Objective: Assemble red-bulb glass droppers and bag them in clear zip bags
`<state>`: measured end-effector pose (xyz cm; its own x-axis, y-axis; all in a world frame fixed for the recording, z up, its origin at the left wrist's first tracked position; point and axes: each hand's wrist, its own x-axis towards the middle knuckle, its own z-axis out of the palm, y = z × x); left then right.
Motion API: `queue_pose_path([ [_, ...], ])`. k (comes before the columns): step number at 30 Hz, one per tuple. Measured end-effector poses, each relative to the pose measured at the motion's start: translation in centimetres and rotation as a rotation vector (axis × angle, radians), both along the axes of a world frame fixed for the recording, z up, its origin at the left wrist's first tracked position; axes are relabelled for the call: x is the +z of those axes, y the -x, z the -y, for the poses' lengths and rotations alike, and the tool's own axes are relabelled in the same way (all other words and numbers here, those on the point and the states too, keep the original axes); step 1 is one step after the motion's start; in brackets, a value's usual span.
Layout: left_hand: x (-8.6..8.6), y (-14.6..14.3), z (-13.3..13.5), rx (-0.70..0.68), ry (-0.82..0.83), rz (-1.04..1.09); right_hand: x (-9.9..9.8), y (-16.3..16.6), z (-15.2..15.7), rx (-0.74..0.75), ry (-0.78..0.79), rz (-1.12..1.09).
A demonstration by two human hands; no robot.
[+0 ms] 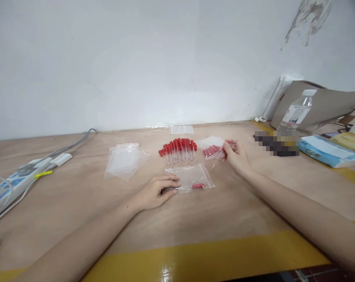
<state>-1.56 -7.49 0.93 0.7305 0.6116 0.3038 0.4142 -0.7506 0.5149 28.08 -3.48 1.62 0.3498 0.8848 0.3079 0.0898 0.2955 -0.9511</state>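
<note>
My left hand (160, 191) is closed at the left end of a clear zip bag (189, 176) lying flat on the table. Inside that bag is one dropper with a red bulb (198, 186). My right hand (234, 154) pinches a dropper (217, 158) by its red bulb end, its clear tube slanting down to the left. Just left of it lie filled bags (211, 148) showing several red bulbs. Beyond the left hand's bag, many red-bulbed droppers (179, 149) are fanned out, bulbs toward the wall.
Flat, clear zip bags (124, 160) lie to the left; another bag (182, 129) is by the wall. A power strip (19, 176) with cables is at far left. On the right are a bottle (297, 111), a blue tissue pack (332, 150) and a blurred dark object (277, 143).
</note>
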Motion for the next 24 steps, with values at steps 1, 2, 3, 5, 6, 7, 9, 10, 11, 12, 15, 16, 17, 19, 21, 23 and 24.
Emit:
queue_pose_path([
  [1, 0.0, 0.0, 0.0, 0.002, 0.002, -0.002, -0.4, 0.0, 0.3, 0.001, -0.005, -0.027],
  [2, 0.0, 0.0, 0.0, 0.005, 0.003, -0.005, -0.7, 0.1, 0.6, 0.007, 0.002, -0.056],
  [3, 0.1, 0.0, 0.1, 0.007, 0.003, -0.01, -1.0, 0.3, 0.8, 0.016, 0.02, -0.085],
  [5, 0.1, 0.0, 0.1, 0.008, -0.003, -0.022, -1.4, 0.8, 1.2, 0.044, 0.074, -0.136],
  [6, 0.2, 0.0, 0.1, 0.008, -0.008, -0.031, -1.5, 1.1, 1.4, 0.066, 0.106, -0.166],
  [7, 0.2, 0.0, 0.1, 0.009, -0.015, -0.041, -1.5, 1.4, 1.6, 0.094, 0.145, -0.205],
  [9, 0.4, -0.1, 0.1, 0.022, -0.028, -0.06, -1.4, 1.8, 2.1, 0.156, 0.254, -0.31],
  [10, 0.4, -0.1, 0.2, 0.034, -0.034, -0.068, -1.3, 1.8, 2.4, 0.194, 0.321, -0.359],
  [11, 0.5, -0.1, 0.2, 0.046, -0.038, -0.074, -1.2, 1.8, 2.7, 0.242, 0.392, -0.391],
  [12, 0.5, -0.1, 0.3, 0.056, -0.039, -0.08, -1.0, 1.6, 2.9, 0.301, 0.462, -0.394],
  [15, 0.7, -0.1, 0.4, 0.062, -0.038, -0.097, -0.4, 0.7, 3.3, 0.51, 0.58, -0.181],
  [16, 0.7, -0.1, 0.4, 0.061, -0.038, -0.1, -0.4, 0.4, 3.2, 0.555, 0.579, -0.061],
  [17, 0.7, -0.2, 0.4, 0.061, -0.038, -0.102, -0.4, 0.1, 3.2, 0.579, 0.56, 0.058],
  [19, 0.7, -0.2, 0.4, 0.066, -0.038, -0.102, -0.7, -0.2, 3.0, 0.588, 0.477, 0.239],
  [21, 0.7, -0.3, 0.4, 0.071, -0.035, -0.104, -1.2, 0.0, 2.7, 0.591, 0.386, 0.304],
  [23, 0.7, -0.3, 0.4, 0.071, -0.036, -0.103, -1.6, 0.7, 2.7, 0.607, 0.319, 0.284],
  [24, 0.7, -0.3, 0.4, 0.067, -0.039, -0.101, -1.7, 1.1, 2.7, 0.619, 0.304, 0.261],
])
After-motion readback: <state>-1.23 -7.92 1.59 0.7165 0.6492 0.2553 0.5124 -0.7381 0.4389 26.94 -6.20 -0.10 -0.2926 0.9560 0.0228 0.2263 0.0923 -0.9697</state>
